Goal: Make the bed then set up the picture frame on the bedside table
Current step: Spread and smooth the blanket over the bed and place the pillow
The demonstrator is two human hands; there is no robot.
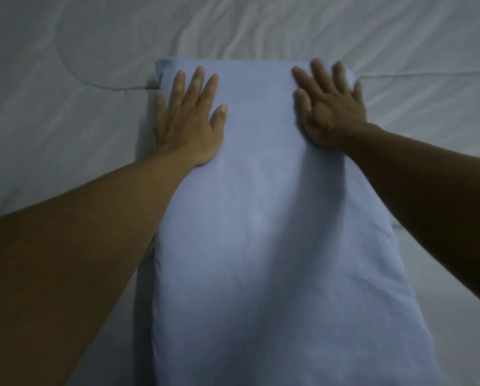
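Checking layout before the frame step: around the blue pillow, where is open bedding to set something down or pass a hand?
The white bedding lies bare to the left of the blue pillow, beyond its far edge, and to its right. The pillow's far end is taken: the left hand and right hand lie flat on it, palms down. The near middle of the pillow is uncovered, between the forearms.

Long pale-blue fabric pillow (261, 218) lying flat, lengthwise, on the bed's wrinkled white quilted cover (80, 79), far end squared off, cloth pretty smooth with a few faint creases.
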